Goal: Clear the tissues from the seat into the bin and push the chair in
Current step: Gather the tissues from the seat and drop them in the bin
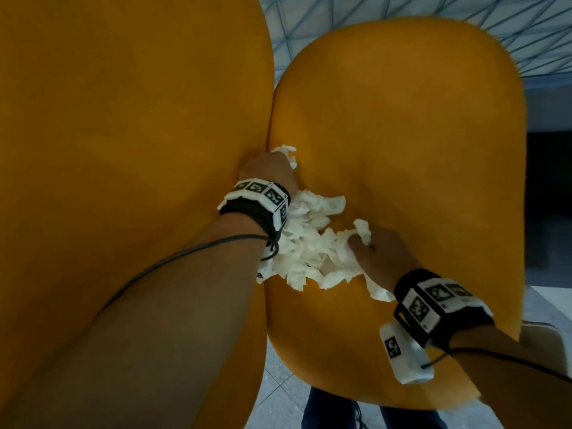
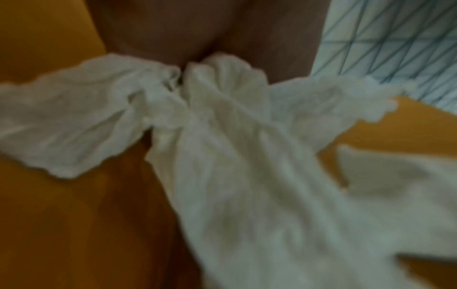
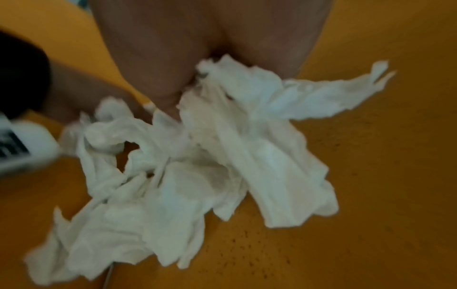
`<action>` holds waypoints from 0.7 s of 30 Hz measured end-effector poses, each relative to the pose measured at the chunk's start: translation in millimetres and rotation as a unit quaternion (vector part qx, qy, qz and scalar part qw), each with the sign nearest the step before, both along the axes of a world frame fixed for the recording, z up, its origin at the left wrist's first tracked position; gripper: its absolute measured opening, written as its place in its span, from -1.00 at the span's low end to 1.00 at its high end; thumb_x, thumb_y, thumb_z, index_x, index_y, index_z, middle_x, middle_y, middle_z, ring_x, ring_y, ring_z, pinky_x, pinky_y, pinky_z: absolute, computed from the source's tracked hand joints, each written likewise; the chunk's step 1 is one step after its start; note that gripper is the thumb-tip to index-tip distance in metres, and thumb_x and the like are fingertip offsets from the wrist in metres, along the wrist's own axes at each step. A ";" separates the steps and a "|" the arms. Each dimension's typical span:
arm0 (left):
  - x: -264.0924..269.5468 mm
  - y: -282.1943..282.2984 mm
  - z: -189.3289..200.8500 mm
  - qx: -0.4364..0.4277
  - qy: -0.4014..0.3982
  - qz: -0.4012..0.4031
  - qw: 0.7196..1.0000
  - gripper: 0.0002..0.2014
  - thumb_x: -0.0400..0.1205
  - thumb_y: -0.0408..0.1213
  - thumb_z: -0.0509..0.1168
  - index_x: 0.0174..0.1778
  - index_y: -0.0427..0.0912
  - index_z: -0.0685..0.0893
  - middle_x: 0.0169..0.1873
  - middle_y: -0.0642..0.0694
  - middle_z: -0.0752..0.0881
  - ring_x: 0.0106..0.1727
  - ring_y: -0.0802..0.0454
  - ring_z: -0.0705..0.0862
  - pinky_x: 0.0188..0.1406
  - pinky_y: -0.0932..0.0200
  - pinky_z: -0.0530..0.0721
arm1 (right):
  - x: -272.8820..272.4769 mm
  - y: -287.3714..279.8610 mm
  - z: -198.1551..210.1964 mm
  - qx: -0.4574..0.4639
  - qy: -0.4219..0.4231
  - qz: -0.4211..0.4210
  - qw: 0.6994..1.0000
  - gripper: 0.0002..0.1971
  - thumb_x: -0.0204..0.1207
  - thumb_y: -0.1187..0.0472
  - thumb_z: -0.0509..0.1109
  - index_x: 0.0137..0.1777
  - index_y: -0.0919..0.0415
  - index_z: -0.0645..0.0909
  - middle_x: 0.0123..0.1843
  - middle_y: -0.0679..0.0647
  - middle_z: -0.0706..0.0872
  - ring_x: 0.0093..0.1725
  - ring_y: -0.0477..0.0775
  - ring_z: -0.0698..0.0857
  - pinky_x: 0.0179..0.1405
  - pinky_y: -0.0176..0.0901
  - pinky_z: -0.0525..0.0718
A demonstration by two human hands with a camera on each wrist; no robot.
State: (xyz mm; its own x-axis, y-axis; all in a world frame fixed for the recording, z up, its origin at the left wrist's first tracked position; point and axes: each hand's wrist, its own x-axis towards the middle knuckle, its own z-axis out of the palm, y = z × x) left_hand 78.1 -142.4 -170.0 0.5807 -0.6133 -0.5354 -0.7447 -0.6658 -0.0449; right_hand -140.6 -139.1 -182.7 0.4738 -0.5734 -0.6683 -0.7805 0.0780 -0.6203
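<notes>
White crumpled tissues [image 1: 309, 243] lie heaped on the orange seat [image 1: 402, 134], close against the chair back [image 1: 123, 119] on the left. My left hand [image 1: 269, 170] grips the far end of the heap and my right hand [image 1: 377, 255] grips the near end. I judge both should sweep inward and bunch everything into 1 wad, catching the loose flaps, before lifting. No bin is in view.

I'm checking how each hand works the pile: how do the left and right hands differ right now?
The left hand reaches far in, at the crease where the seat meets the backrest; the right hand is nearer the seat's front. The left grips the far end of the tissues, the right the near end. Both wear marker wristbands and clutch white tissue.
</notes>
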 end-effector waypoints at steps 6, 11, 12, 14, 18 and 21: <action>4.5 -6.8 -8.3 0.048 -0.039 -0.040 0.997 -0.81 0.67 -0.17 0.27 0.12 -0.17 0.65 0.15 -0.19 0.71 0.15 -0.19 0.70 -0.16 0.03 0.56 | -30.0 -10.7 17.5 0.014 -0.003 -0.114 0.993 -0.51 0.55 -0.10 0.31 -0.19 0.41 0.68 -0.24 0.34 0.77 -0.19 0.31 0.74 -0.20 0.16 0.69; -0.1 -4.4 3.2 -0.035 0.020 0.058 0.998 -0.68 0.63 -0.05 0.24 0.19 -0.12 0.69 0.09 -0.14 0.74 -0.02 -0.15 0.69 -0.23 0.14 0.51 | -49.5 -18.5 23.4 0.019 0.015 -0.181 0.983 -0.68 0.46 0.14 0.42 -0.36 0.41 0.56 -0.45 0.15 0.62 -0.44 0.12 0.55 -0.47 -0.14 0.46; 1.3 -0.3 9.0 -0.071 0.026 0.078 0.994 -0.69 0.63 -0.02 0.21 0.08 -0.11 0.72 -0.02 -0.15 0.74 -0.10 -0.15 0.68 -0.29 0.16 0.48 | -50.9 -19.2 24.1 0.020 0.014 -0.197 0.980 -0.71 0.43 0.21 0.42 -0.41 0.38 0.50 -0.49 0.13 0.54 -0.46 0.09 0.47 -0.49 -0.14 0.40; 0.2 7.0 24.8 -0.147 0.055 0.096 0.983 -0.70 0.64 -0.05 0.17 -0.30 -0.13 0.63 -0.33 -0.12 0.66 -0.25 -0.15 0.65 -0.41 0.18 0.38 | -59.7 -21.0 25.3 0.018 0.005 -0.226 0.974 -0.77 0.38 0.28 0.42 -0.41 0.37 0.49 -0.49 0.15 0.50 -0.46 0.11 0.43 -0.47 -0.13 0.39; -10.2 27.4 64.6 -0.288 0.146 0.174 0.930 -0.59 0.65 -0.30 0.26 -0.54 -0.08 0.34 -0.57 0.01 0.41 -0.55 0.15 0.42 -0.59 0.30 0.34 | -73.8 -19.4 32.7 0.029 -0.042 -0.269 0.962 -0.84 0.43 0.28 0.33 -0.33 0.36 0.59 -0.35 0.30 0.76 -0.32 0.34 0.74 -0.22 0.20 0.77; -22.5 44.5 85.8 -0.352 0.185 0.256 0.881 -0.62 0.60 -0.37 0.29 -0.50 -0.08 0.34 -0.55 0.01 0.41 -0.61 0.24 0.34 -0.60 0.32 0.33 | -76.9 -16.9 42.8 0.080 -0.111 -0.347 0.928 -0.89 0.58 0.38 0.22 -0.12 0.19 0.46 -0.21 0.29 0.70 -0.42 0.27 0.69 -0.43 0.05 0.76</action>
